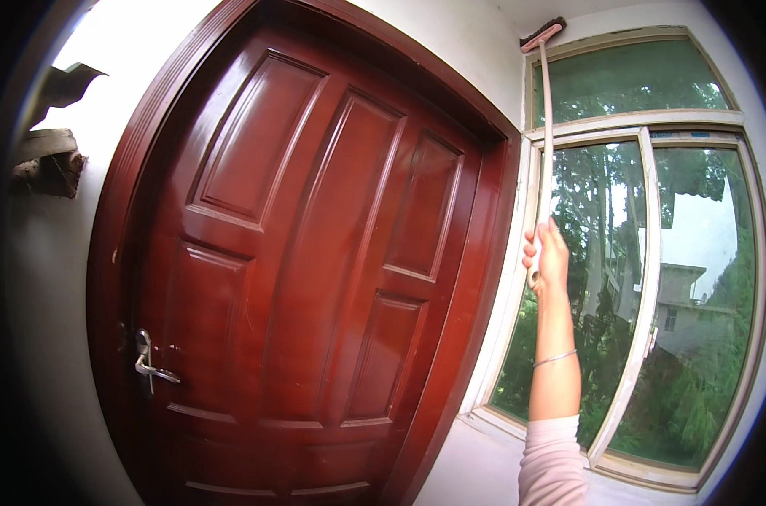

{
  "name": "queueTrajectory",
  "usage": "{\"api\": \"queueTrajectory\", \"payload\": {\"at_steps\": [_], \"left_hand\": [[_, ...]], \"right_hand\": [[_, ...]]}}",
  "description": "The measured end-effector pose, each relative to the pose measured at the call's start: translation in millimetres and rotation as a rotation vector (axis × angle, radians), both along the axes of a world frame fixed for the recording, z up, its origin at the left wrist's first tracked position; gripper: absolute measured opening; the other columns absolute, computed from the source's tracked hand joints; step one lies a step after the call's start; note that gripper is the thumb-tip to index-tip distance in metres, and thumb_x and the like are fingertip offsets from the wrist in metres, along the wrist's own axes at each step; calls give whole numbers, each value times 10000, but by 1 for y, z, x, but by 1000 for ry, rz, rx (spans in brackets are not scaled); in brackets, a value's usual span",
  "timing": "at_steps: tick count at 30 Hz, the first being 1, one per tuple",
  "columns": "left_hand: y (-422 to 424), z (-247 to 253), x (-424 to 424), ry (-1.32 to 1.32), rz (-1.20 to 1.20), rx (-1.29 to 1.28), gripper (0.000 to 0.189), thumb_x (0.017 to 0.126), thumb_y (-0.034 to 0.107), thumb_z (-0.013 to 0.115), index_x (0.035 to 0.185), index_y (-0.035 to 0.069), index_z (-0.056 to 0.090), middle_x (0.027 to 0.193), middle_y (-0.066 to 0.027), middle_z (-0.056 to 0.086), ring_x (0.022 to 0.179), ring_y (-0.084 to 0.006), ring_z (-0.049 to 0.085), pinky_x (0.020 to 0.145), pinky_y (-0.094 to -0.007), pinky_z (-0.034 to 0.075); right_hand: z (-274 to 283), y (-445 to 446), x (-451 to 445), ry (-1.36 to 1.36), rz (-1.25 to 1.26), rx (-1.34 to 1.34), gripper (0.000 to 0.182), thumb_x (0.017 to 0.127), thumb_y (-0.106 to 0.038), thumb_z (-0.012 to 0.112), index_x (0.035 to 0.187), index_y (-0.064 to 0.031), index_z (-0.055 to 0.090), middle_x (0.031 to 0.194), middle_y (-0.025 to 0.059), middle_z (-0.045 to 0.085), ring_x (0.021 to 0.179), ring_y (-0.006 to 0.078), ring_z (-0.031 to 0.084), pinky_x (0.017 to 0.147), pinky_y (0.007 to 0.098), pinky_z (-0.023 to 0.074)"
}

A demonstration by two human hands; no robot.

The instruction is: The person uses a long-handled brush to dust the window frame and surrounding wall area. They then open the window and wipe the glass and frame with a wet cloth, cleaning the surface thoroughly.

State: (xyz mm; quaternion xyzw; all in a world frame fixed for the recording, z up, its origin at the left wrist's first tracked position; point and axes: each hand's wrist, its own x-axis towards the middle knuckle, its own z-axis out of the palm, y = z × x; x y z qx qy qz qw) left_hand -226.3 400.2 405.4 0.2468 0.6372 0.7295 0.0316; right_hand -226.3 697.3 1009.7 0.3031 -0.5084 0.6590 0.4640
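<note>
My right hand [549, 253] is raised at the right, its fingers closed around the lower end of a pale pink broom handle [548, 139]. The handle runs nearly straight up. At its top, the broom head [543, 37] with dark bristles lies tilted at the upper left corner of the window, close to where wall and ceiling meet; whether the bristles touch the wall I cannot tell. Behind the hand is the glass of a white-framed window [598, 253]. A thin bracelet circles the wrist side of the forearm below a light sleeve. My left hand is out of view.
A red-brown panelled door [319, 253] in a matching frame stands closed left of the window, with a metal lever handle [152, 367] at its lower left. Rough wood [51, 161] juts out at the far left. The sliding window's glass reflects trees and a building.
</note>
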Motion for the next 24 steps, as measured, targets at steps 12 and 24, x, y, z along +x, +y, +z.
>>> {"api": "queueTrajectory", "payload": {"at_steps": [12,24], "left_hand": [[85,35,-50,47,-208,-73,212,923,156,560,1092,49,630,929,-37,650,777,-109,577,712,-263,493],[212,231,-86,291,-825,93,413,967,146,484,1350,21,392,1268,-115,512,1112,-158,536,962,-298,420]], "right_hand": [[-174,34,-16,-163,-202,-22,523,971,-134,443,1458,-148,252,755,32,491,473,66,425,341,202,350],[-417,32,69,-510,-464,-115,332,952,-171,476,1245,-88,346,614,14,447,418,80,388,351,233,320]]}}
